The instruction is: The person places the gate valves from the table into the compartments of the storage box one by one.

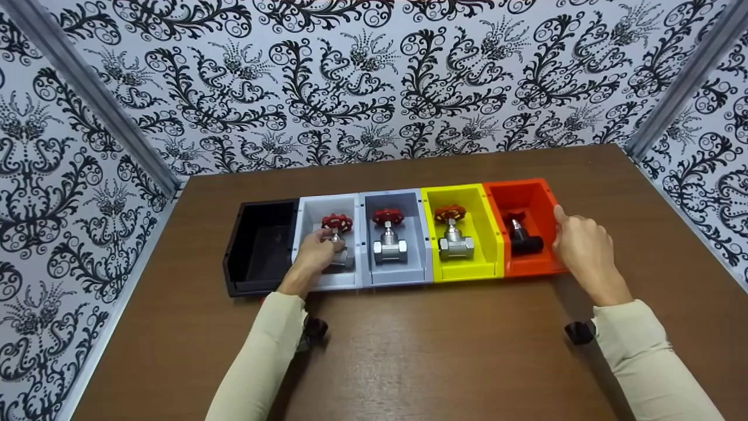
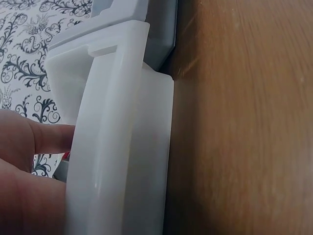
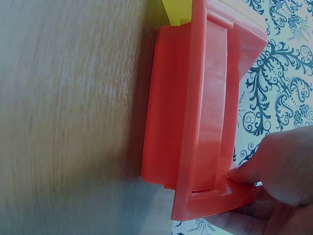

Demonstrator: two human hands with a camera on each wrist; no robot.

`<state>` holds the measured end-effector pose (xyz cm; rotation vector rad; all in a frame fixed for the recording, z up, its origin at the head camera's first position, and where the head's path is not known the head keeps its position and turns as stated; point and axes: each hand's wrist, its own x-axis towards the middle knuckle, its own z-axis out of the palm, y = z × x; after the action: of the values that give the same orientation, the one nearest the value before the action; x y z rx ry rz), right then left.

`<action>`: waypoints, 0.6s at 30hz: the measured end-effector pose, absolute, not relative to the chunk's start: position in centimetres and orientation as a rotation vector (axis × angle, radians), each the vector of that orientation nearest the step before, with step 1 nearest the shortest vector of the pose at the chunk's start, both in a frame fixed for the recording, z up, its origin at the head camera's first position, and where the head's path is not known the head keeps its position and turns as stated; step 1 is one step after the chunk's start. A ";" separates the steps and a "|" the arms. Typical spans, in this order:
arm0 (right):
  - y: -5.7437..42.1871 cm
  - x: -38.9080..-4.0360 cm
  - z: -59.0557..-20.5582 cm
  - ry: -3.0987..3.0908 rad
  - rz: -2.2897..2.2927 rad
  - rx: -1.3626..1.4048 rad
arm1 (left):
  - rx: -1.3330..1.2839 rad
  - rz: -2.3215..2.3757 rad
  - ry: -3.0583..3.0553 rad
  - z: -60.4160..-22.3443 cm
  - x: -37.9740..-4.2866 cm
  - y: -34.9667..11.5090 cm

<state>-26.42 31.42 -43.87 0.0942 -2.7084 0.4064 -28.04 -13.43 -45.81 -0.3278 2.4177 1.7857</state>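
My left hand (image 1: 318, 252) reaches into the white bin (image 1: 310, 213) and grips a metal valve (image 1: 345, 257) with a red handwheel near its stem; the hand covers part of the valve. In the left wrist view, the bin's front wall (image 2: 105, 147) hides most of the fingers. At the right end of the row, my right hand (image 1: 584, 245) pinches the side wall of the red bin (image 1: 549, 257), thumb inside and fingers outside. That bin holds a black-bodied valve (image 1: 524, 242).
A black bin (image 1: 266, 248) stands at the row's left end. The grey bin (image 1: 409, 272) and the yellow bin (image 1: 485, 266) each hold a metal valve with a red handwheel. All sit on a brown wooden table (image 1: 421, 351), with patterned walls (image 1: 374, 88) behind and beside it.
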 end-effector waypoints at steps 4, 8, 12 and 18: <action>31.4 -26.5 -44.0 -2.697 0.406 0.092 | -0.321 1.771 2.444 -45.7 -28.0 -13.4; 31.4 -26.5 -43.9 -2.704 0.411 0.089 | -0.306 1.761 2.458 -45.8 -27.9 -13.3; 31.5 -26.5 -43.9 -2.709 0.411 0.098 | -0.291 1.732 2.490 -45.8 -27.8 -13.2; 31.5 -26.5 -44.0 -2.711 0.403 0.108 | -0.245 1.714 2.559 -46.1 -27.8 -13.3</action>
<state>-26.50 31.54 -44.00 0.1079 -2.7115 0.4034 -27.82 -13.25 -46.08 -0.2447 2.5590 1.7135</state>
